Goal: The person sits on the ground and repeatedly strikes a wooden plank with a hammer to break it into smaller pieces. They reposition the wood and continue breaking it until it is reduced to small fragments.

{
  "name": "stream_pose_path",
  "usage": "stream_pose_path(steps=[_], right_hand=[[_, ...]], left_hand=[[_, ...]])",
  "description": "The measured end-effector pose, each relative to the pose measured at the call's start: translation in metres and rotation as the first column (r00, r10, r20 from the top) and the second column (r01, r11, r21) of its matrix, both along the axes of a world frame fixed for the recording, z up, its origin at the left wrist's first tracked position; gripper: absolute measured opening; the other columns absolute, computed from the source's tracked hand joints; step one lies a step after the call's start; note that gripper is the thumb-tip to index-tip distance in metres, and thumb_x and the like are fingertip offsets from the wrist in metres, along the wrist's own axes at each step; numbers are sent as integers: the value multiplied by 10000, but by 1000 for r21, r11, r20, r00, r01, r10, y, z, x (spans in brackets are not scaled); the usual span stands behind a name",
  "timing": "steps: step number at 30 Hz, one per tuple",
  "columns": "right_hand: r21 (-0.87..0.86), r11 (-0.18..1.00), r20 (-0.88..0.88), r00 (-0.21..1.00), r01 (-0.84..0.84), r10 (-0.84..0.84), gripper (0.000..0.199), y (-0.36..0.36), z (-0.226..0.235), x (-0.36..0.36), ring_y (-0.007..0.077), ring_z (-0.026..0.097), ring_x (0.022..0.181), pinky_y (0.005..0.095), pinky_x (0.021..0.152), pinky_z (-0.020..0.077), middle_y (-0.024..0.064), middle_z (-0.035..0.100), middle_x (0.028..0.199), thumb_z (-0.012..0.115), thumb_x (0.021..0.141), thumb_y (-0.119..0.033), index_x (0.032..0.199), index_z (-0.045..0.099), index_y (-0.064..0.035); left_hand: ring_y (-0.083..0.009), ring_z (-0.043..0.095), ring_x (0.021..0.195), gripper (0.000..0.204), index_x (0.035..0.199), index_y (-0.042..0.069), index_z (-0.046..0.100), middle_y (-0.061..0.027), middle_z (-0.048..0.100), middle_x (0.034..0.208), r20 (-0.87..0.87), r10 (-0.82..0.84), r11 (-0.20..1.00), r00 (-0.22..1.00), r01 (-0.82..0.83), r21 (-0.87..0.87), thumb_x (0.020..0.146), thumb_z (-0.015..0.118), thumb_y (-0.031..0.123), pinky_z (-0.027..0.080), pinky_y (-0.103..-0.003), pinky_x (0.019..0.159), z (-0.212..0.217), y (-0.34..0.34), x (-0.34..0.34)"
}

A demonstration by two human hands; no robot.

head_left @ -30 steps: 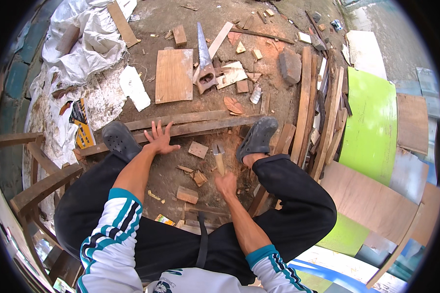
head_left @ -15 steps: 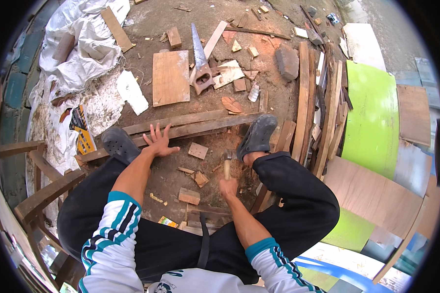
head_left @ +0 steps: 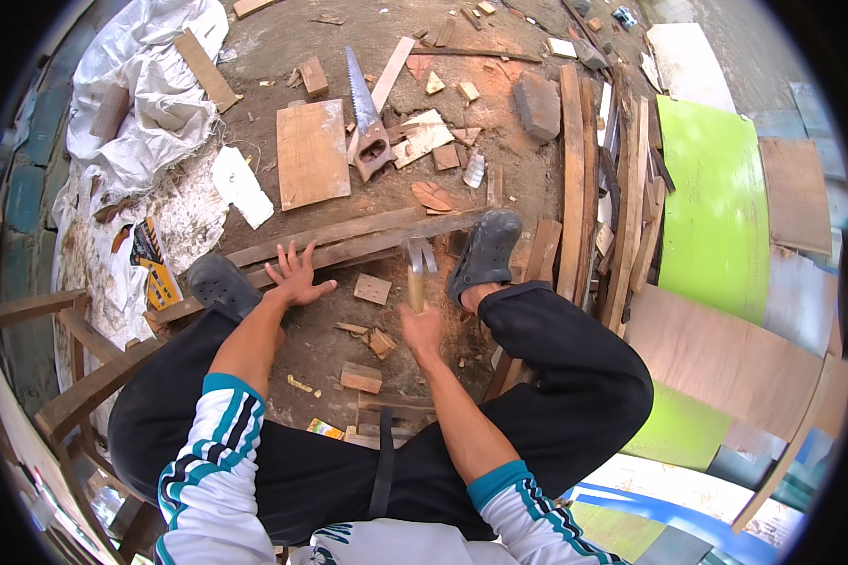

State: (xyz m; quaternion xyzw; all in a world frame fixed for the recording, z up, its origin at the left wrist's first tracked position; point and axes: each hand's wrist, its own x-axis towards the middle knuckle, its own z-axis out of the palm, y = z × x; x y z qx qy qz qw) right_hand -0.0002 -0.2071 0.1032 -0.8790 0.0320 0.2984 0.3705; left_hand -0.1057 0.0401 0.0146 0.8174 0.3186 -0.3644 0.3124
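Note:
My left hand lies with fingers spread on the nearer of two long wooden strips; it holds nothing. Wrapped round the wooden handle of a claw hammer is my right hand. The hammer's metal head is up near that strip, beside my right shoe; I cannot tell whether it touches the wood. My left shoe is at the strips' left part. Between my hands, a small wood block and a few broken wood bits lie on the ground.
Beyond the strips lie a handsaw, a square board and a grey brick-like block. Long timbers and green sheets lie to the right. White sacking and a wooden frame are on the left.
The hammer and my right hand have moved up and slightly left, toward the strips. My left hand remains spread on the wood. The whole view has shifted slightly.

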Motion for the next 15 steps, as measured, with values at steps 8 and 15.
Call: stream_pose_path(steps=[8,15], right_hand=[[0,989,-442,887,151,-135,255,-22,52,-22,170,532,429,341,395,392,67,528,559,672,868,-201,831,591,38],[-134,859,-450,802,-495,392,404,-59,142,20,275,640,524,417,535,485,151,606,572,686,859,-340,879,651,62]], left_hand=[[-477,-236,1451,1129,1584,211,-5,-268,-93,1617,54,36,996,998,-40,83,788,543,796,-107,-760,1045,-3,-9,-3],[-454,8,1473,1138,1583,176,58,-275,140,1566,71,39,975,997,-53,216,778,549,813,-53,-767,1058,0,-23,-1]])
